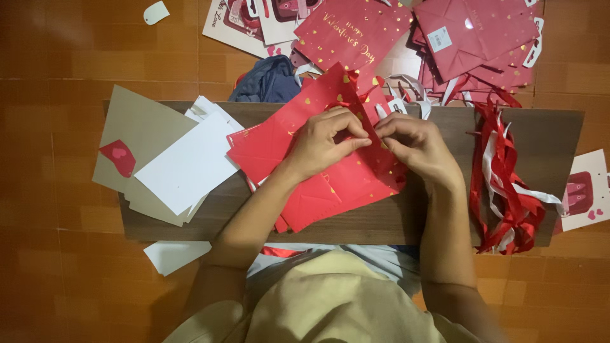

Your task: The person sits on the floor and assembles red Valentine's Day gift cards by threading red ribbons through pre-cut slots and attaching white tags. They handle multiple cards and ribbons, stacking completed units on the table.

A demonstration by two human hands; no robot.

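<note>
Cream-shirted torso at bottom centre. Both hands meet mid-frame over red bag [330,171] on board [406,219]: left hand [321,143] and right hand [413,143] pinch ribbon [372,95] at bag's top edge. Looks like handle threading; next needs ribbon end fed through hole. Spare ribbons [505,184] right.

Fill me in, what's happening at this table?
A person bends over a dark wooden board on the tiled floor. Both the left hand and the right hand pinch the top edge of a flat red paper bag. A ribbon bundle lies to the right, white cards to the left.
</note>
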